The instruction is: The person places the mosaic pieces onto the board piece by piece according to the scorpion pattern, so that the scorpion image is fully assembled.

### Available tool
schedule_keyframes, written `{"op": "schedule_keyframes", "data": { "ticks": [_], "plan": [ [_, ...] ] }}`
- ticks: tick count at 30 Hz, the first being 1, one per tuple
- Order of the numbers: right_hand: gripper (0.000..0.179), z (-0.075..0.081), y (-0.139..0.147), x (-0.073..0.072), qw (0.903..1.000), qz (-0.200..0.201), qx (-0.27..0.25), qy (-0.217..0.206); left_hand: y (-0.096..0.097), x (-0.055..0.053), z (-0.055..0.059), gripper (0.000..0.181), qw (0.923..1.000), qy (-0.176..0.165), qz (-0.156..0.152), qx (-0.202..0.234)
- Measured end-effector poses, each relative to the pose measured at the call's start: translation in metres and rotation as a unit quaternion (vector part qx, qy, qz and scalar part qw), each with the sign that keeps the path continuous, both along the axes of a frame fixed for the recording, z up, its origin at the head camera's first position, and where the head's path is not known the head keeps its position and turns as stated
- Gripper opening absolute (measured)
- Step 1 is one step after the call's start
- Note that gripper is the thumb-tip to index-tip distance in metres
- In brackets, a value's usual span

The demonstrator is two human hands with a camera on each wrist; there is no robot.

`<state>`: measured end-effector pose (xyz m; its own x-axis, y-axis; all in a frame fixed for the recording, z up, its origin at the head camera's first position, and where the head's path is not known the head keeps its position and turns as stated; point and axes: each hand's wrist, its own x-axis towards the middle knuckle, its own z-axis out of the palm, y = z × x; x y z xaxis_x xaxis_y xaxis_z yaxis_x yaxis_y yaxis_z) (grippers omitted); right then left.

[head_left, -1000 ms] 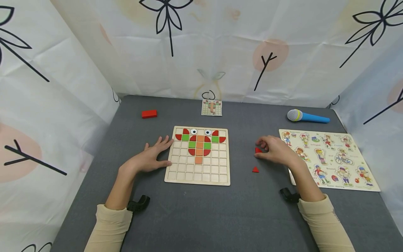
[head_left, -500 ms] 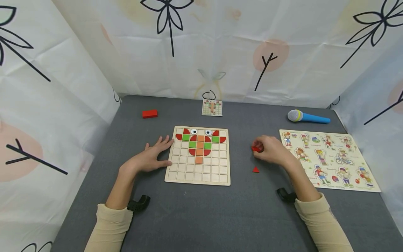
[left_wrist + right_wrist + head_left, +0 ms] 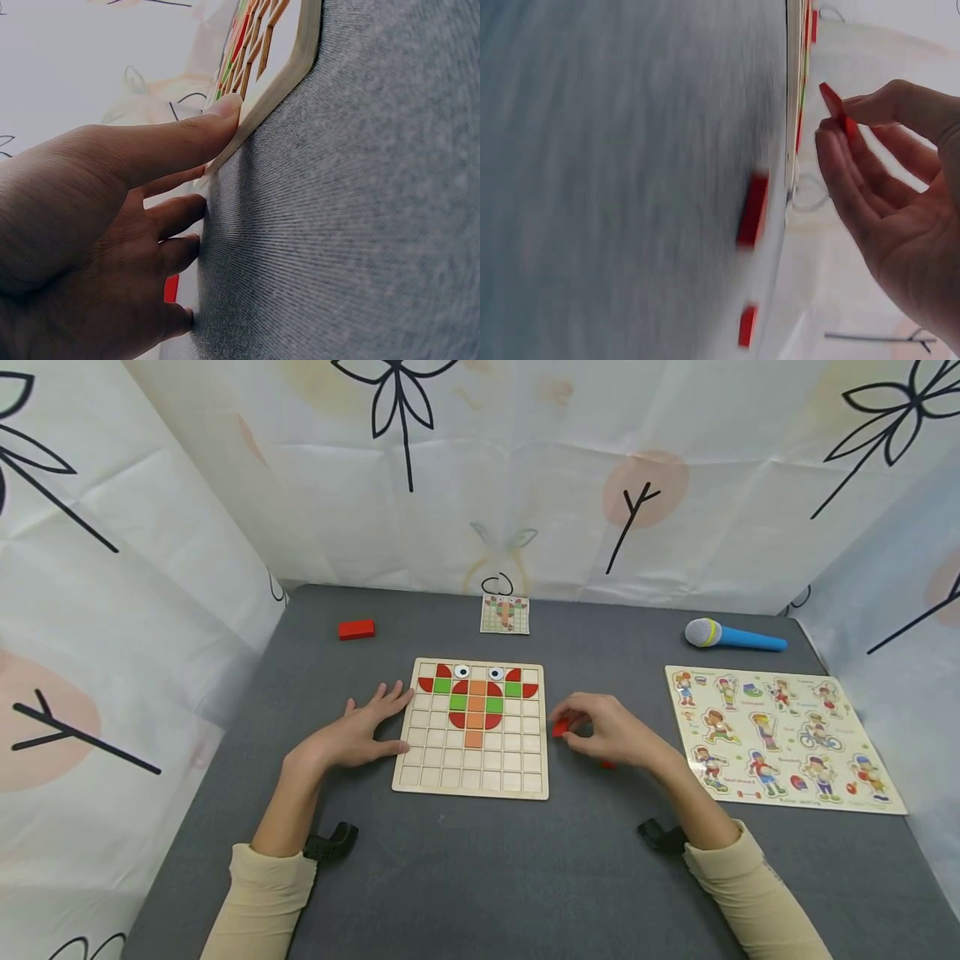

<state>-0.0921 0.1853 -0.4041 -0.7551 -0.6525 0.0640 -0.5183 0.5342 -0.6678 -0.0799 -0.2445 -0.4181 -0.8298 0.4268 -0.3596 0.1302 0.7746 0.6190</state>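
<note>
In the head view, a wooden grid board (image 3: 506, 768) lies mid-table, with red, green and orange pieces and two round eyes in its upper cells. My left hand (image 3: 352, 732) rests against its left edge with fingers spread. The left wrist view shows the thumb (image 3: 180, 146) touching the board's rim. My right hand (image 3: 615, 731), just right of the board, pinches a small flat red piece (image 3: 838, 111) between thumb and fingertips. A red triangle (image 3: 608, 764) is partly hidden under that hand. Two red pieces show on the table in the right wrist view, the closer red piece (image 3: 752, 210) blurred.
Behind the board stands a small pattern card (image 3: 505, 615). A red block (image 3: 356, 629) lies at the back left. To the right are a blue toy microphone (image 3: 735, 636) and a picture puzzle board (image 3: 787, 739). Printed cloth (image 3: 555, 527) encloses the table's back and sides.
My right hand has picked up the red piece and carried it left towards the board, passing over the red triangle. The left hand and the board have stayed put.
</note>
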Motion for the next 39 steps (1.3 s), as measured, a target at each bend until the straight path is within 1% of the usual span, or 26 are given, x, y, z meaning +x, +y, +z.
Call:
{"op": "schedule_keyframes", "data": {
  "ticks": [3,6,11,16,20,26,32,35,39],
  "plan": [
    [0.027,-0.001,-0.013,0.001,0.9989,0.028,-0.030,-0.023,0.000,0.000,0.001,0.095,1.0000,0.001,0.000,-0.002],
    [0.027,0.000,-0.025,0.001,0.9965,0.050,-0.043,-0.050,0.000,-0.001,0.001,0.095,1.0000,0.001,0.001,-0.002],
    [0.027,0.000,-0.046,0.002,0.9914,0.080,-0.038,-0.096,0.000,-0.001,0.001,0.096,1.0000,0.002,0.000,0.001],
    [0.025,-0.002,-0.066,0.000,0.9862,0.118,-0.029,-0.112,0.000,0.000,0.000,0.095,1.0000,0.003,-0.001,0.002],
    [0.024,-0.002,-0.082,-0.001,0.9829,0.149,-0.021,-0.107,0.000,0.000,-0.001,0.095,1.0000,0.004,-0.002,0.002],
    [0.023,-0.002,-0.103,-0.002,0.9792,0.189,0.005,-0.074,-0.001,-0.001,-0.002,0.094,1.0000,0.006,-0.001,0.002],
    [0.028,-0.005,-0.112,-0.001,0.9808,0.192,0.027,-0.020,-0.001,-0.001,-0.003,0.094,1.0000,0.008,-0.002,0.003],
    [0.024,-0.006,-0.115,0.000,0.9813,0.190,0.032,-0.010,-0.001,-0.001,-0.003,0.094,1.0000,0.008,-0.004,0.004],
    [0.018,-0.006,-0.118,0.002,0.9809,0.191,0.035,-0.016,-0.002,0.000,-0.002,0.094,0.9999,0.008,-0.005,0.007]
  ]
}}
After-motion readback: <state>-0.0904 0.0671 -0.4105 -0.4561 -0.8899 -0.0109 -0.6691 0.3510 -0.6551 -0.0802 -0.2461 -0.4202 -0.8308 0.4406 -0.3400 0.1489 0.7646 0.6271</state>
